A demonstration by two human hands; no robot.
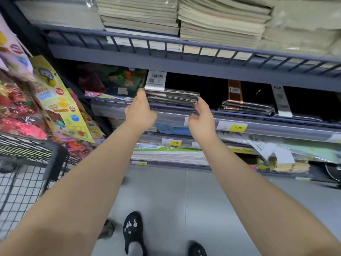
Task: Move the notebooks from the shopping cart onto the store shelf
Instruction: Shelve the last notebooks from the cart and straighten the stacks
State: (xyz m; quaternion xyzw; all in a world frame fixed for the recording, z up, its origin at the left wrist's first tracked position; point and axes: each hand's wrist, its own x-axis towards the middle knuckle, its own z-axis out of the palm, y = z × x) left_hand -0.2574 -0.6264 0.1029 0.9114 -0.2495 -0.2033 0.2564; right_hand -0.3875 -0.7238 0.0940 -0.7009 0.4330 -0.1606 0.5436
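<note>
**Both hands at a stack of notebooks on the shelf**

The person stretches both arms forward to the store shelf [171, 118]. A stack of notebooks [171, 97], dark and wrapped in shiny plastic, lies flat on this shelf, just behind its front rail and between the two hands.

The left hand [140, 108] is at the left end of the stack. Its fingers are stretched upward and the tip touches the left corner of the stack; nothing is closed around it. The right hand [201, 119] is at the right end. Its fingers are loosely bent and one fingertip reaches the right corner of the wrapper. Whether this hand pinches the plastic or only touches it, I cannot tell.

Just above the left hand's fingertip a white barcode label [156, 80] hangs from the shelf above, in front of the stack. To the right of the right hand, on the same shelf, lies a second dark stack [247, 108]. Below and to the right of the right hand is a yellow price tag [238, 128].

The shopping cart [31, 154], of black wire, stands to the left of the left arm, well apart from the notebooks. Colourful packets [60, 100] hang above the cart, to the left of the left hand. High above both hands are piles of beige paper [221, 24].
</note>
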